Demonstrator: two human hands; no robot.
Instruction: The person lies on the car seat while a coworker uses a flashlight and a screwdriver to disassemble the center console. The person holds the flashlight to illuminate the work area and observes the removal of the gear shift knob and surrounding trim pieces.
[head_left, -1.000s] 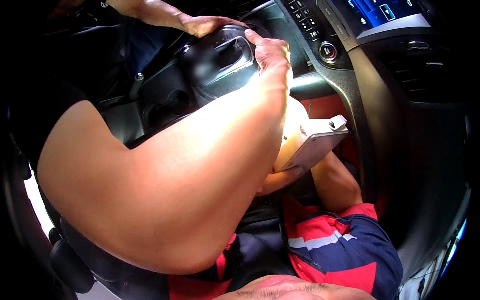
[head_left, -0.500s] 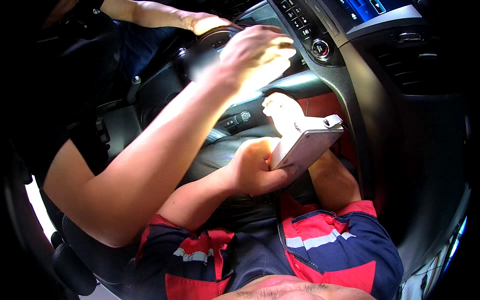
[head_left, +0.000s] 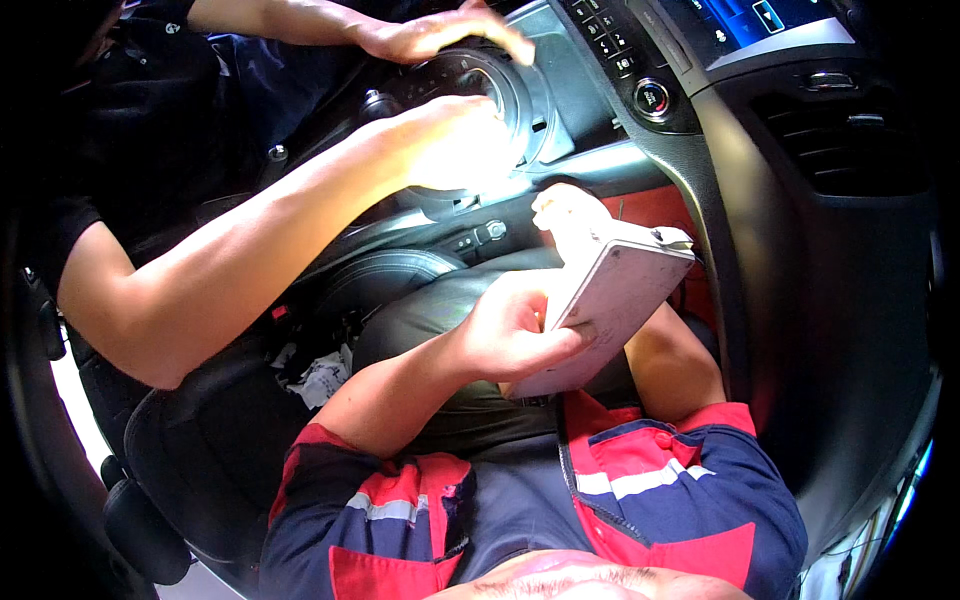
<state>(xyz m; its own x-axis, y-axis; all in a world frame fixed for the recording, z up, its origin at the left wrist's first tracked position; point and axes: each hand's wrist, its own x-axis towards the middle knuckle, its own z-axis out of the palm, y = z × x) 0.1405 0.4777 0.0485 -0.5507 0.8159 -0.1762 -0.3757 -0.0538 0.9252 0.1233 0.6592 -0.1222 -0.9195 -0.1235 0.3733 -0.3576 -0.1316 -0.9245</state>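
My left hand (head_left: 505, 330) grips the edge of a flat grey rectangular device (head_left: 620, 310), its thumb lying across the near face. The device is tilted, with a small fitting at its upper right end. Beyond it shows my right hand (head_left: 570, 213), strongly lit, with curled fingers. The device hides part of that hand, and I cannot make out what it holds, if anything. Ahead and to the left, a co-worker's near hand (head_left: 465, 140) is at a black ring-shaped part (head_left: 520, 105) over the centre console. The co-worker's far hand (head_left: 430, 38) reaches above the ring.
The car dashboard curves along the right, with an air vent (head_left: 825, 145), a round knob (head_left: 652, 100) and a lit screen (head_left: 765, 20). A seat-belt buckle (head_left: 490, 232) is beside the console. Crumpled white material (head_left: 325, 378) lies left of my left forearm.
The co-worker's near arm has drawn back left and down, revealing the ring-shaped part. Their far hand has moved right over it. The device in my left hand has tilted to show more of its face.
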